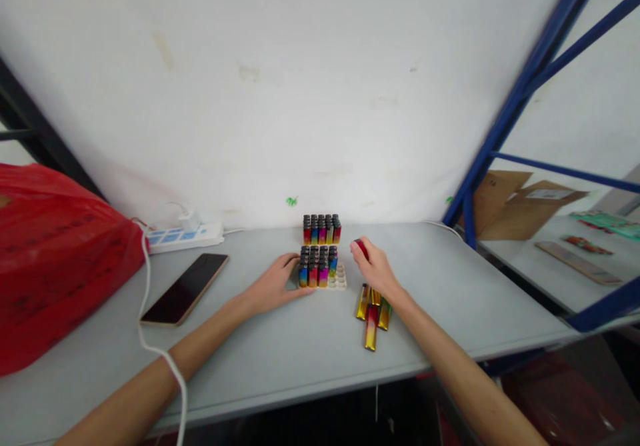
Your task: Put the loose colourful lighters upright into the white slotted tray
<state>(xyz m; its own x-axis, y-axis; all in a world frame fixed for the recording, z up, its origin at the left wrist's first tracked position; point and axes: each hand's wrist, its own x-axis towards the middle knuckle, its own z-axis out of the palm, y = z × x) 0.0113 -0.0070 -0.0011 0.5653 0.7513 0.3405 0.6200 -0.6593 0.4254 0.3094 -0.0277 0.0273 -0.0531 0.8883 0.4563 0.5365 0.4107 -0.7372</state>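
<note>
My right hand (376,269) is closed around a red lighter (362,249), raised just right of a pale tray (340,285) with round holes. Rows of black-topped, bright metallic lighters (313,274) stand upright in that tray, while bare holes show along its right side. My left hand (277,282) grips the tray's left side, thumb at the front corner and fingers by the lighters; part of the fingers is hidden. Behind it stands a second block of upright lighters (322,231). Several loose gold and red lighters (371,329) lie in a pile under my right wrist.
A dark phone (185,291) lies to the left, with a white power strip (187,238) behind it. A white cable (148,279) crosses over my left forearm. A red plastic bag (60,266) fills the left side. Blue shelf posts (520,99) and cardboard (520,206) are right.
</note>
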